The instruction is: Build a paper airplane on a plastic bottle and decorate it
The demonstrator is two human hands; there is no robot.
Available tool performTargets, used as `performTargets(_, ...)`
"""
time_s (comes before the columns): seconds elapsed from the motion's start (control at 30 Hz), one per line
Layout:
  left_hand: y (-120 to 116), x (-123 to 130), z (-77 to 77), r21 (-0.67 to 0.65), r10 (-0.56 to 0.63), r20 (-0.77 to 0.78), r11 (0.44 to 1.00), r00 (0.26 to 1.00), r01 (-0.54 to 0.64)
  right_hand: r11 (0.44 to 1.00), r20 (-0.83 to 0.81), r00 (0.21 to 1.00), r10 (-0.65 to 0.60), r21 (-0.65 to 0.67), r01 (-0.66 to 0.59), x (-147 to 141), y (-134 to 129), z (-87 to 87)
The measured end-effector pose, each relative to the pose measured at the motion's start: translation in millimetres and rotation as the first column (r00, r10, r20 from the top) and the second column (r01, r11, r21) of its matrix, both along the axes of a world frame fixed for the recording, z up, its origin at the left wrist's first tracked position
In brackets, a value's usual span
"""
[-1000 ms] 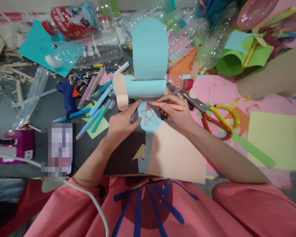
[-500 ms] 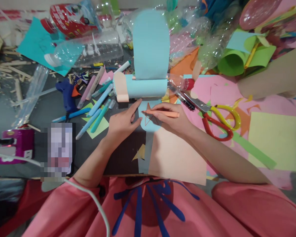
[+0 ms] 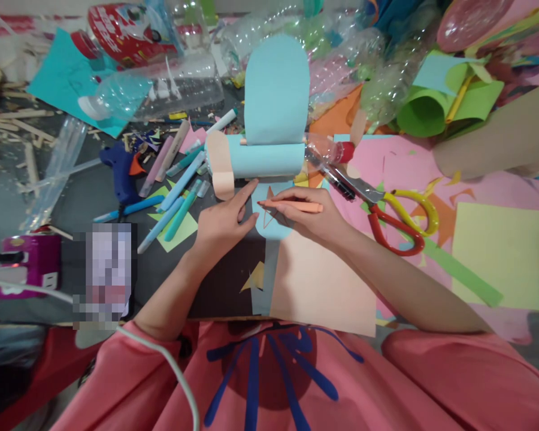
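Observation:
A plastic bottle wrapped in light blue paper lies across the middle, with a rounded blue flap standing out behind it and another rounded blue flap in front. The front flap bears an orange star outline. In my right hand is an orange marker, its tip at the star's left side. My left hand rests beside the front flap, index finger stretched up to the bottle and thumb apart, holding nothing. A peach paper strip wraps the bottle's left end.
Red-and-yellow scissors lie right of my right hand. Markers, a blue glue gun and a phone are on the left. Clear bottles line the back. Peach paper lies in front; a green paper roll is back right.
The marker tip has shifted slightly on the star, whose left side shows a little differently. The rear flap's top sits lower, and the peach strip's loose end hangs further down.

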State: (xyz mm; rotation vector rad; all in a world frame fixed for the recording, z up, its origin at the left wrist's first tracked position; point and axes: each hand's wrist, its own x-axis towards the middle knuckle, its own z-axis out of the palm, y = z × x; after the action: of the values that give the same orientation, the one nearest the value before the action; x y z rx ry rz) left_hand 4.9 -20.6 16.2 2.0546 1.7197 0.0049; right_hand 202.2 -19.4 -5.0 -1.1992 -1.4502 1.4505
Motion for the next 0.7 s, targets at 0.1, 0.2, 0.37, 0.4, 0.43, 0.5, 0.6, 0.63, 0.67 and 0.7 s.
performTargets(0.1,0.3,0.0,-0.6,-0.009,0.005,-0.011,1.000,1.000,-0.005,1.000,0.006,1.000,-0.001,-0.007,0.001,-0.1,-0.1,0.2)
performTargets(0.2,0.6,0.2,-1.5,-0.010,0.004,-0.019,1.000,1.000,-0.004,1.000,0.013,1.000,-0.008,-0.010,0.008,-0.4,-0.2,0.1)
performTargets(0.37,0.3,0.8,-1.2,-0.001,0.006,-0.021,1.000,1.000,-0.006,1.000,0.027,1.000,-0.014,0.007,0.014,-0.2,-0.1,0.2)
performTargets(0.4,0.2,0.8,-1.1,0.003,0.005,-0.020,1.000,1.000,-0.005,1.000,0.028,0.999,-0.016,0.010,0.015,0.0,0.0,0.1)
performTargets(0.43,0.1,0.7,-1.0,0.006,0.006,-0.020,1.000,1.000,-0.006,1.000,0.029,0.999,-0.013,0.012,0.012,0.2,0.0,0.0)
performTargets(0.5,0.1,0.5,-1.1,0.001,0.009,-0.022,1.000,1.000,-0.009,1.000,0.031,1.000,-0.005,0.011,0.004,0.7,0.1,-0.5)
performTargets(0.6,0.3,0.4,-1.4,-0.005,0.010,-0.028,1.000,1.000,-0.010,1.000,0.021,1.000,-0.017,0.008,0.017,0.8,0.4,-1.4)
performTargets(0.63,0.5,0.4,-1.4,-0.003,0.009,-0.028,1.000,1.000,-0.009,1.000,0.015,1.000,-0.018,0.007,0.018,0.8,0.5,-1.7)
performTargets(0.67,0.6,0.4,-1.3,-0.001,0.008,-0.027,1.000,1.000,-0.008,1.000,0.011,1.000,-0.016,0.007,0.016,0.7,0.6,-1.9)
performTargets(0.7,0.8,0.5,-1.1,-0.001,0.008,-0.026,1.000,1.000,-0.008,1.000,0.010,1.000,-0.014,0.009,0.013,0.7,0.7,-2.0)
